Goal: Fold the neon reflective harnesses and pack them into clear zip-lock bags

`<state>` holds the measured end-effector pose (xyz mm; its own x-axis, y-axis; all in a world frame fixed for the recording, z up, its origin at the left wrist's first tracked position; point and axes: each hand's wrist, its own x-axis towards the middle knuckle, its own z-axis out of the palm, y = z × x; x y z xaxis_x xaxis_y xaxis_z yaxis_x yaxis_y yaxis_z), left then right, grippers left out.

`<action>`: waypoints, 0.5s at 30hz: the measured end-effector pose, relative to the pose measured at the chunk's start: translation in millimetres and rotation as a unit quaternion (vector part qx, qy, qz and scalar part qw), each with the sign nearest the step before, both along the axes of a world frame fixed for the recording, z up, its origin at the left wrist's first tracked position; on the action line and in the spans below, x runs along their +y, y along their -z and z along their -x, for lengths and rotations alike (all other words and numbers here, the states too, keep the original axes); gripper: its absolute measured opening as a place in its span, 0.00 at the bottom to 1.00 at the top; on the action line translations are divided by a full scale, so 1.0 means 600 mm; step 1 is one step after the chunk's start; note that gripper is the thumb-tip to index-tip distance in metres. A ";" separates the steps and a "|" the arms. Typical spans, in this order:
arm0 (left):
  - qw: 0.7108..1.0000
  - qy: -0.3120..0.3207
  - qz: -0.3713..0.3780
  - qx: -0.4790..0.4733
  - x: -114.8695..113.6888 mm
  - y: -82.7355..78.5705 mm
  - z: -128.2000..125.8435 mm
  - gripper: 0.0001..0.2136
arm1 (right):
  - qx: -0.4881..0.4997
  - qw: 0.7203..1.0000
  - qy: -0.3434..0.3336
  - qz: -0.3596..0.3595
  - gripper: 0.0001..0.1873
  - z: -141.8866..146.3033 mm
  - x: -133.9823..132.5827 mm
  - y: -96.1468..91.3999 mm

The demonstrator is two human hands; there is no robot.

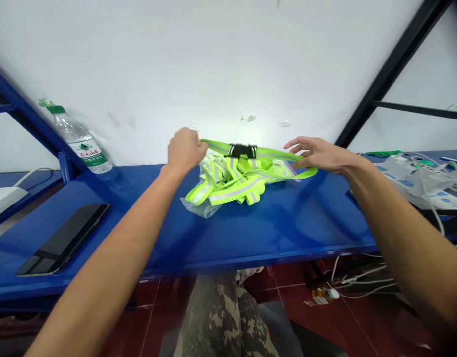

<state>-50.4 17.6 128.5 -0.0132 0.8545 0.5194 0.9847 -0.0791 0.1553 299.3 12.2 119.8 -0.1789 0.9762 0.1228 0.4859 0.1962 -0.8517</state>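
Observation:
A fluorescent yellow-green reflective strap (273,152) with a grey stripe stretches between my hands, just above the table. A black side-release buckle (242,150) sits at its middle. My left hand (185,148) is closed on the strap's left part. At the other side my right hand (317,153) pinches the strap near the thumb, its upper fingers loosely apart; the strap folds back below it. Under the strap lies a tangled heap of the same reflective webbing (228,191), partly on a clear plastic bag (202,208).
A black phone (64,240) lies at the left of the blue table (273,228). A water bottle (83,141) leans against the white wall. Blue and black frame posts rise at both sides. Cables and white packets (429,173) crowd the right; a small jar (325,296) is on the floor.

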 end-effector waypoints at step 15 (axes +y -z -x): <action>0.937 0.169 0.298 -0.068 0.002 0.002 0.063 0.13 | 0.061 0.993 0.074 0.062 0.12 -0.029 0.037 0.079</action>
